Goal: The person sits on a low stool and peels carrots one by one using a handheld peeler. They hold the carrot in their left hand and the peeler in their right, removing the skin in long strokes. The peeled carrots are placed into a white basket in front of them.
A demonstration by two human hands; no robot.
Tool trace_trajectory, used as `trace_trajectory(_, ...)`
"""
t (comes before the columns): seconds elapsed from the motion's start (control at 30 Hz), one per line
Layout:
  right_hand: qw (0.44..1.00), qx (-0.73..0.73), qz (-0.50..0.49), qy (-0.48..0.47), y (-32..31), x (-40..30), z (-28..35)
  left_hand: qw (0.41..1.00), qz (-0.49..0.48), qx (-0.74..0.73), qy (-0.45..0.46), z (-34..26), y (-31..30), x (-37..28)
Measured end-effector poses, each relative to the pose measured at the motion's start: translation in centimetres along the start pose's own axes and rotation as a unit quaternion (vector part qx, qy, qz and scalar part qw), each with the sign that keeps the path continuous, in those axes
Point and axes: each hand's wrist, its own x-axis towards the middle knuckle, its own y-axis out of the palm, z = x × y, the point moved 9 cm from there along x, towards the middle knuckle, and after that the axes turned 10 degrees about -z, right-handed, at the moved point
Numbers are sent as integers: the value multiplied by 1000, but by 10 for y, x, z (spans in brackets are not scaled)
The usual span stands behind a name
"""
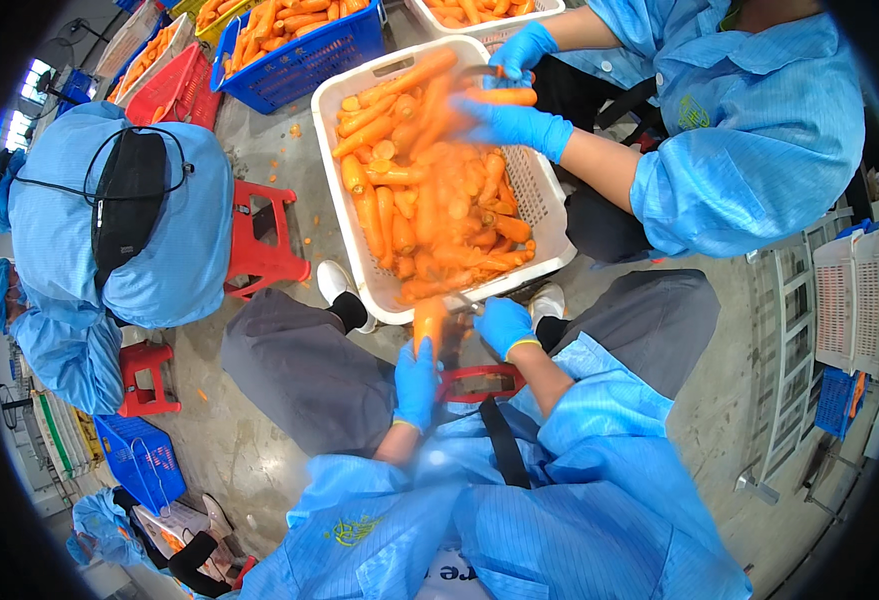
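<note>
In the head view, my left hand, in a blue glove, grips an orange carrot by its near end. My right hand, also gloved, closes around a small metal-bladed tool; motion blur hides whether it is a knife or a peeler. The blade lies just right of the carrot. Both hands are at the near rim of a white plastic basket, which stands between my feet. Heaped inside are many loose carrots, some with cut ends. Orange blur covers the middle of the heap.
Across the basket, a co-worker's gloved hands hold a carrot and a knife. A blue crate of carrots stands beyond. Left are a red stool and a seated person. A metal rack stands right. Scraps lie on the floor.
</note>
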Motion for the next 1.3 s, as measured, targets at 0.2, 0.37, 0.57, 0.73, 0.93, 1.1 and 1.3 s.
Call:
trace_trajectory(0.2,984,153,81,53,5,-13,-7,985,53,-101,-131,25,-4,7)
trace_trajectory(0.37,990,132,-1,-49,-7,-32,20,957,130,-183,-186,36,7,7)
trace_trajectory(0.57,997,75,26,-11,-15,-34,21,983,52,-100,-146,27,0,5)
trace_trajectory(0.73,994,64,82,35,-3,-25,-4,995,11,-58,-85,27,-7,7)
trace_trajectory(0.93,994,100,29,17,-12,-25,9,981,23,-132,-143,24,-6,5)
trace_trajectory(1.1,993,100,39,-55,13,-27,12,982,28,-132,-135,30,-9,10)
trace_trajectory(1.3,993,90,53,-49,-2,-34,27,983,29,-126,-127,36,-11,15)
